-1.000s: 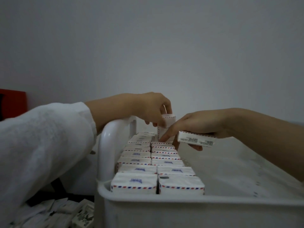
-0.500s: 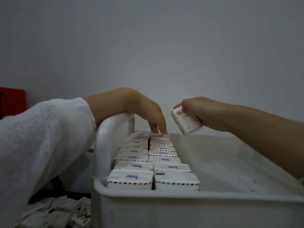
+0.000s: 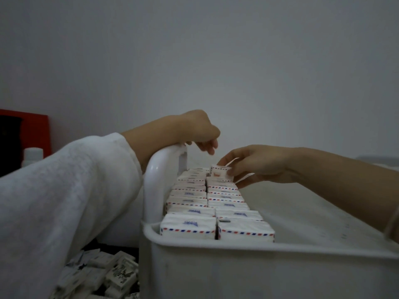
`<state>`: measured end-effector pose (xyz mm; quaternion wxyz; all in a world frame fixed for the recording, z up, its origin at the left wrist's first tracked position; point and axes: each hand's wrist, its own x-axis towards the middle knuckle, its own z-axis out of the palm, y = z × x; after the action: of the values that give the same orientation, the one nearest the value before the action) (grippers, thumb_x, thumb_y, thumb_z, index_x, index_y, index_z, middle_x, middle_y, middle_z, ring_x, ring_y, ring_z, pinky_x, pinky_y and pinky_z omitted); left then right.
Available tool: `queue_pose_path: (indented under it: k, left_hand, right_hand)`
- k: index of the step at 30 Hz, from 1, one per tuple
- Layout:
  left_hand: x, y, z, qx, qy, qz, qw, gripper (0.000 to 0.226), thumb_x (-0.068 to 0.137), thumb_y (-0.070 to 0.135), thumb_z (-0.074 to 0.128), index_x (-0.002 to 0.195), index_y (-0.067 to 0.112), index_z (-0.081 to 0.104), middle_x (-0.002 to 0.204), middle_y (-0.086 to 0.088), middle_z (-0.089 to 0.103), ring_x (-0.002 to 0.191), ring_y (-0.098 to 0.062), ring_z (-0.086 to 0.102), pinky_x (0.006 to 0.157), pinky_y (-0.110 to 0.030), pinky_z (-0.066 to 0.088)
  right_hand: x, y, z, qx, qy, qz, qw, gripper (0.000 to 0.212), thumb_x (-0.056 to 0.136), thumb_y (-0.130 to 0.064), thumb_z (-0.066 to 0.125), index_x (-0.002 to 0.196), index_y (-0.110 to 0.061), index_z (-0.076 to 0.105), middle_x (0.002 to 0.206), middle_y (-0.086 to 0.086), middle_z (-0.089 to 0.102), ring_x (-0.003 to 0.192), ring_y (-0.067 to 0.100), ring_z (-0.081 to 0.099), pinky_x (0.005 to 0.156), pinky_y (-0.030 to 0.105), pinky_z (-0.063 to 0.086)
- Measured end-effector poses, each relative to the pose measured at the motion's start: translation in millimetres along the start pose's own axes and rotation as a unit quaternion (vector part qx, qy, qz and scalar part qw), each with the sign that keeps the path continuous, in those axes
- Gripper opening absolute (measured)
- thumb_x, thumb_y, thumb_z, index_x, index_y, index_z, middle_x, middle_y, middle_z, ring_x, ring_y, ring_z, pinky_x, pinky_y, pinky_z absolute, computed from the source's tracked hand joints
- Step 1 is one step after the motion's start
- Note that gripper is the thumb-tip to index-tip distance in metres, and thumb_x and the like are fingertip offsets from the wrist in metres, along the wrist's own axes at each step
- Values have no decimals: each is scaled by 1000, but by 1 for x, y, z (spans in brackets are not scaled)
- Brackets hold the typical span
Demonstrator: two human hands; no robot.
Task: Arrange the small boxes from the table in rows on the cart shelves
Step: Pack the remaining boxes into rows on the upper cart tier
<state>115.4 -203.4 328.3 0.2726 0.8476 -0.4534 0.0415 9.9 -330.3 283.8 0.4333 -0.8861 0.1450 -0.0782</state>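
- R: right hand [image 3: 257, 167] is at the far end of the cart tray [image 3: 280, 247], thumb and forefinger pinching a small box [image 3: 220, 174].
- That small box stands a bit higher than its neighbours, at the back end of the right-hand row, touching the box in front of it. Red print on the face twd the camera.
- Lower fingers of the R hand stretch out alongside the row, just below the box.
- L: left hand [image 3: 200, 130] hangs over the white cart handle [image 3: 153, 169], wrist draped on top, fingers loosely curled and pointing down. Nothing in it, and it's apart from the boxes.
- White sleeve [image 3: 64, 201] covers the L forearm and fills the lower-left of the view.
- Rows of boxes [image 3: 207, 203]: two rows side by side along the tray's left side, packed tight front to back, red-and-blue striped edges, blue print on top.
- Rest of the tray floor to the right is bare white plastic.
- Pile of boxes [image 3: 103, 275] lies loose lower left, below the tray, jumbled at all angles.
- Bkgd: plain grey wall [image 3: 237, 61], a red panel [image 3: 36, 130] far left and a white bottle [image 3: 32, 156] next to it.
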Motion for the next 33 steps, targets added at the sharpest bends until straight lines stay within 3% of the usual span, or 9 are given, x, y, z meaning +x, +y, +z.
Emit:
queue_pose_path:
  k: [4, 8, 13, 15, 17, 22, 24, 27, 33]
  left_hand:
    - [-2, -13, -7, -156, 130, 7, 979, 26, 90, 17, 50, 79, 16, 73, 68, 7, 74, 79, -9, 69, 77, -27, 50]
    - [-19, -35, -6, -233, 183, 20, 955, 24, 90, 14, 53, 80, 17, 74, 77, 6, 74, 85, -9, 67, 75, -23, 49]
    - [-56, -70, -8, -256, 272, 22, 927, 30, 88, 6, 50, 77, 26, 71, 81, 13, 72, 89, -4, 62, 80, -22, 48]
    - [-76, -89, -7, -253, 303, 25, 918, 31, 87, 6, 51, 78, 28, 71, 80, 16, 72, 88, 0, 62, 77, -21, 47]
    - [-96, -109, -2, -246, 318, 34, 915, 34, 85, 4, 51, 75, 30, 71, 78, 18, 72, 86, -1, 64, 78, -20, 48]
    - [-150, -159, 17, -247, 281, 9, 927, 38, 88, -5, 48, 77, 24, 69, 74, 15, 70, 75, -2, 65, 56, -5, 46]
    - [-176, -183, 30, -250, 256, -16, 934, 34, 89, -6, 49, 79, 19, 70, 71, 17, 71, 71, 4, 65, 61, -4, 45]
    - [-221, -226, 56, -228, 208, -70, 949, 31, 91, -5, 49, 82, 15, 71, 76, 10, 72, 73, 2, 65, 65, -10, 46]
    - [-320, -316, 101, -153, 226, -178, 945, 34, 91, -3, 53, 80, 24, 72, 86, 13, 71, 84, 0, 65, 70, -14, 49]
  right_hand:
    - [2, 1, 8, -23, -17, 10, 1000, 26, 96, -4, 52, 117, -12, 63, 104, 6, 74, 84, 12, 70, 65, 21, 56]
    - [0, 4, 12, -34, -14, 17, 999, 25, 96, -9, 52, 117, -15, 65, 100, 1, 73, 76, 7, 70, 60, 18, 54]
    - [-10, -7, 14, -90, 35, -2, 995, 38, 98, -18, 54, 135, -23, 48, 114, 4, 64, 95, 16, 66, 69, 28, 59]
    - [-20, -19, 15, -132, 96, -45, 986, 37, 99, -21, 52, 136, -19, 48, 123, 8, 58, 105, 22, 61, 81, 36, 58]
    - [-36, -37, 20, -162, 149, -107, 969, 28, 98, -18, 51, 126, -18, 57, 118, 6, 61, 103, 21, 61, 79, 34, 57]
    - [-101, -84, 78, -150, 258, -332, 895, 21, 90, -17, 52, 86, -31, 67, 75, -11, 66, 68, 4, 59, 61, 21, 47]
    - [-126, -90, 120, -125, 244, -412, 869, 18, 86, -19, 53, 82, -30, 66, 66, -10, 63, 62, 5, 58, 59, 19, 47]
    - [-135, -77, 191, -129, 172, -439, 872, 15, 84, -21, 53, 87, -30, 64, 66, -11, 60, 63, 9, 59, 54, 20, 45]
    - [-67, -14, 323, -230, 36, -292, 928, 25, 92, -19, 49, 109, -34, 59, 100, -13, 65, 92, 10, 60, 79, 35, 51]
